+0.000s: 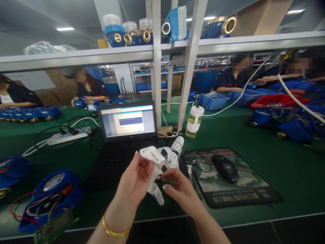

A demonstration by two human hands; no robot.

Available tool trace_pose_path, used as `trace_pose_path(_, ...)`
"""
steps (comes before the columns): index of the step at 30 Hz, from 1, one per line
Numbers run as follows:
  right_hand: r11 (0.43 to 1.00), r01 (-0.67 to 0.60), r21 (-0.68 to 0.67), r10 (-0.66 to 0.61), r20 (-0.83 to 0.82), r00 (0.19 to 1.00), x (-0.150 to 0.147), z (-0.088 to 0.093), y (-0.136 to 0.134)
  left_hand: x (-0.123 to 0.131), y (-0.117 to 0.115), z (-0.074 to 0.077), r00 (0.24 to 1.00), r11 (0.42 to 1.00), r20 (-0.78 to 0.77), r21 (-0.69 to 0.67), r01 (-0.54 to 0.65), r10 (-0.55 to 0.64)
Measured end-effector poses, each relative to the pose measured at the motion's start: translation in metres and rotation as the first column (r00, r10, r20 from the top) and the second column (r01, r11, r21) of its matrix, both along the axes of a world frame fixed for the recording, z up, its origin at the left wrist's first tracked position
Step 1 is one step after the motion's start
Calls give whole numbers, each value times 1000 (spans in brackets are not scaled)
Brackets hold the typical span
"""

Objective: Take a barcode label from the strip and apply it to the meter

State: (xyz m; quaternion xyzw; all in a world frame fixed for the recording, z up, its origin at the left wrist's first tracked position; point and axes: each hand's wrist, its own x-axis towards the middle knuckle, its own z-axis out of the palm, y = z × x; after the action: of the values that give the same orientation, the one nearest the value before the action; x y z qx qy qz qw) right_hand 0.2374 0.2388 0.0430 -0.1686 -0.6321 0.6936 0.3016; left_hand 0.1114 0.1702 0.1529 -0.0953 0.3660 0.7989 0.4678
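Your left hand, before the laptop, pinches the labels between thumb and fingers; a harder squeeze could crease them. Their loose coils bunch right of the laptop, so a sharp pull might tangle them. Your right hand, off the laptop's near right corner, has thumb and forefinger parted; whether it touches the labels I can't tell.

White labels were patterned with dark barcode stripes; the bench was coloured green, the mouse black.

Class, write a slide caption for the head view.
Left hand holds white printed labels near an open laptop, right hand close by.
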Motion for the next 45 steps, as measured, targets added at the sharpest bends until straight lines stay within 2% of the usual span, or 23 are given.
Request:
trace_pose_path(2,995,55,79,-61,79,995,-9,-3,-2,1,1,1,1000,1000,-22,17,23,-22)
trace_pose_path(5,981,29,190,-51,113,992,-22,-7,-8,2,2,-2,997,999,-60,5,41,-41)
trace_pose_path(7,948,60,313,-102,119,988,-28,-10,-12,4,3,-5,995,999,-86,6,44,-43)
trace_pose_path(9,888,91,451,-164,124,979,-32,-15,-16,8,4,-7,990,997,-123,16,71,-69)
trace_pose_path(11,838,117,532,-205,110,973,-33,-21,-18,11,4,-9,965,984,-214,64,168,-151)
trace_pose_path(13,864,142,483,-219,106,970,-31,-24,-16,10,1,-10,891,952,-396,111,285,-221)
trace_pose_path(15,941,161,297,-192,77,978,-27,-21,-10,4,-5,-12,754,951,-632,83,296,-179)
trace_pose_path(17,984,153,87,-154,-1,988,-21,-12,-1,-4,-13,-14,556,983,-821,-30,182,-128)
trace_pose_path(18,987,157,14,-156,-45,987,-17,-7,3,-7,-17,-16,459,987,-876,-101,122,-146)
trace_pose_path(20,978,192,-84,-200,-103,974,-12,3,9,-8,-22,-21,294,966,-920,-248,72,-258)
trace_pose_path(22,955,228,-190,-254,-128,959,-9,9,12,-2,-25,-29,120,932,-925,-353,82,-361)
trace_pose_path(24,927,221,-303,-280,-167,945,-8,14,12,8,-24,-36,-74,923,-924,-380,64,-375)
trace_pose_path(26,903,192,-384,-288,-208,935,-7,18,11,15,-22,-40,-189,936,-921,-350,23,-340)
trace_pose_path(27,894,182,-410,-293,-226,929,-6,21,9,18,-21,-40,-190,941,-925,-338,11,-330)
trace_pose_path(28,887,173,-429,-296,-240,924,-5,23,8,20,-20,-39,-149,941,-931,-337,6,-333)
trace_pose_path(31,878,142,-457,-290,-272,917,-1,31,7,24,-17,-32,109,928,-922,-371,32,-372)
trace_pose_path(33,879,117,-461,-277,-296,914,1,34,6,27,-15,-27,260,935,-899,-351,58,-353)
trace_pose_path(35,883,115,-455,-274,-301,913,3,35,6,30,-14,-24,350,958,-892,-277,74,-285)
trace_pose_path(37,887,133,-442,-283,-292,914,3,34,6,33,-13,-24,399,973,-888,-213,84,-229)
trace_pose_path(39,893,158,-422,-297,-287,911,3,30,8,34,-13,-25,415,976,-883,-197,95,-219)
trace_pose_path(41,900,184,-395,-309,-281,909,3,26,11,33,-13,-28,387,966,-885,-241,96,-259)
trace_pose_path(43,905,230,-359,-330,-248,911,3,21,14,31,-13,-30,294,947,-901,-314,61,-318)
trace_pose_path(45,908,274,-317,-344,-191,919,5,20,16,29,-14,-32,143,918,-908,-396,14,-394)
